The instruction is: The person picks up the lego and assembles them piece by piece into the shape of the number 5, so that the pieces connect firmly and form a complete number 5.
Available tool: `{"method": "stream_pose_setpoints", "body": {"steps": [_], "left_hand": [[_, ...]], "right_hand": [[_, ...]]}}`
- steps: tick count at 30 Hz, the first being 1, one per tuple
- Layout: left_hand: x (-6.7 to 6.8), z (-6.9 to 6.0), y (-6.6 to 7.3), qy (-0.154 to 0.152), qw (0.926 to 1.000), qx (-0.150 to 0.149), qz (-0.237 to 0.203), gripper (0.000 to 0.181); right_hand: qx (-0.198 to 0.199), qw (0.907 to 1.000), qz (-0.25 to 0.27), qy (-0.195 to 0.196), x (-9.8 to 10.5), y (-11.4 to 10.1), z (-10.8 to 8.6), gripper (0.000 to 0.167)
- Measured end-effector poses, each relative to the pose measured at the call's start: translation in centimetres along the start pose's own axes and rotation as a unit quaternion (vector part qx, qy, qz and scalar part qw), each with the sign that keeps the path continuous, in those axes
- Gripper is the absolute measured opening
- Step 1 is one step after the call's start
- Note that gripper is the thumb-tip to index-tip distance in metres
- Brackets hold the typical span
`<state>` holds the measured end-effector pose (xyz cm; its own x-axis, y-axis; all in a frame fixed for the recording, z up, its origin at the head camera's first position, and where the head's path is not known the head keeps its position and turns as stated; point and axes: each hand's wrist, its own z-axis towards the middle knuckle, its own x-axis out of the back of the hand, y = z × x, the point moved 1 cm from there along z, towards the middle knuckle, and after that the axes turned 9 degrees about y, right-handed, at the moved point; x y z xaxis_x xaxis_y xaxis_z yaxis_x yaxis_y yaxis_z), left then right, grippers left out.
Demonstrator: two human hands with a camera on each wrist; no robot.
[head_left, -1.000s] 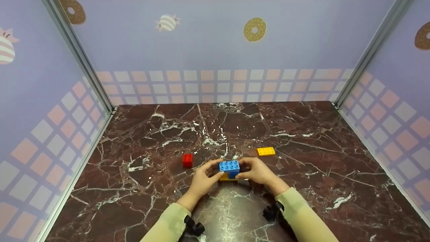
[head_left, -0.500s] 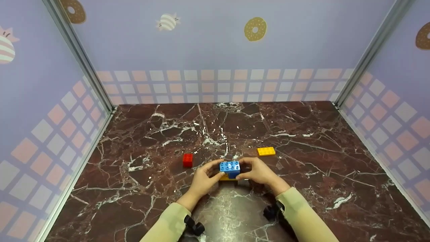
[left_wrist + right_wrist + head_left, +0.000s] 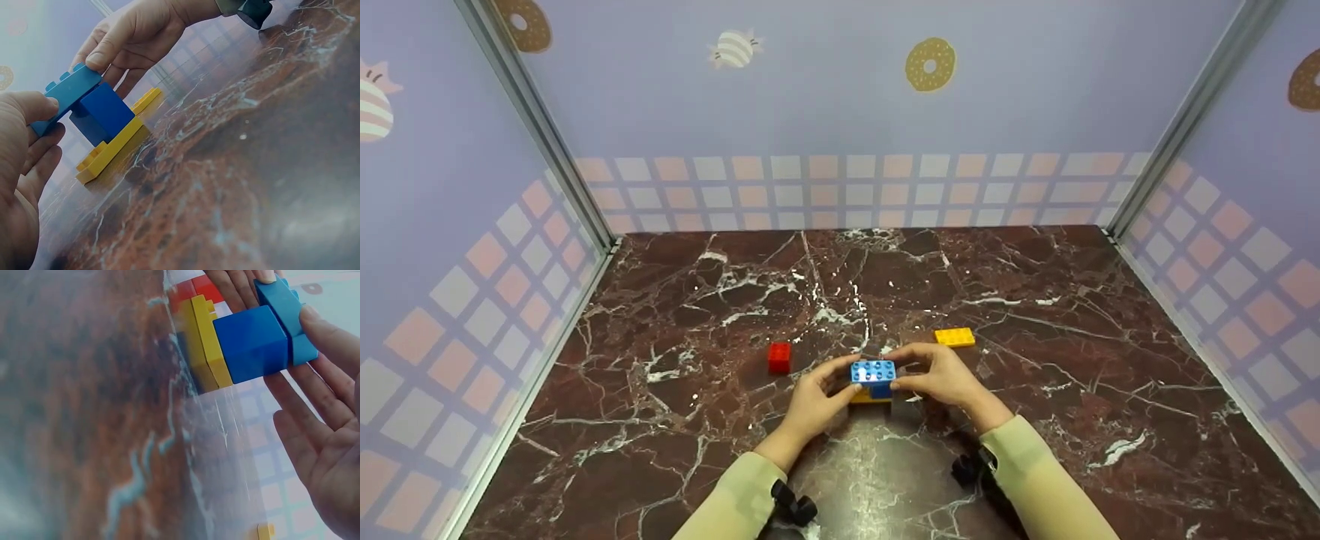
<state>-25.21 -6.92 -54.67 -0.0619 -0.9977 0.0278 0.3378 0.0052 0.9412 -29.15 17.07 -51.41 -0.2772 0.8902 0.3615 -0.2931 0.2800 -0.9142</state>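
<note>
so the right grip (image 3: 943, 379) just went up a bit from the dk blue block (image 3: 112, 112) to the lt blue brick (image 3: 873, 371), meaning both grips are on the same pc now, prob steadying it. left grip (image 3: 812, 403) pinches its left end, right one the right end, thumbs on the near side. brick's atop the block, w/ the yellow plate (image 3: 112, 153) under that on the worktop (image 3: 1035, 390); can't tell if it's fully seated. studs pt up, long axis l-r, approx parallel to the plate.
</note>
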Motion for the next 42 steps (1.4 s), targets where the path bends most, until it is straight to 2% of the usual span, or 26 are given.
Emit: {"method": "stream_pose_setpoints", "body": {"steps": [9, 24, 33, 42], "left_hand": [[-0.05, 0.03, 0.15, 0.0, 0.9999, -0.012, 0.009, 0.046], [-0.01, -0.03, 0.15, -0.005, 0.9999, -0.001, 0.012, 0.046], [-0.04, 0.05, 0.14, 0.002, 0.9998, 0.002, 0.02, 0.044], [-0.07, -0.02, 0.19, 0.006, 0.9991, -0.006, 0.041, 0.042]], "right_hand": [[-0.005, 0.9998, -0.016, 0.007, -0.12, -0.04, -0.03, 0.039], [0.005, 0.9979, -0.06, 0.02, -0.13, 0.1, -0.05, 0.036], [0.019, 0.9973, -0.069, 0.019, -0.06, 0.27, 0.08, 0.035], [0.022, 0.997, -0.072, 0.019, -0.09, 0.09, -0.01, 0.035]]}}
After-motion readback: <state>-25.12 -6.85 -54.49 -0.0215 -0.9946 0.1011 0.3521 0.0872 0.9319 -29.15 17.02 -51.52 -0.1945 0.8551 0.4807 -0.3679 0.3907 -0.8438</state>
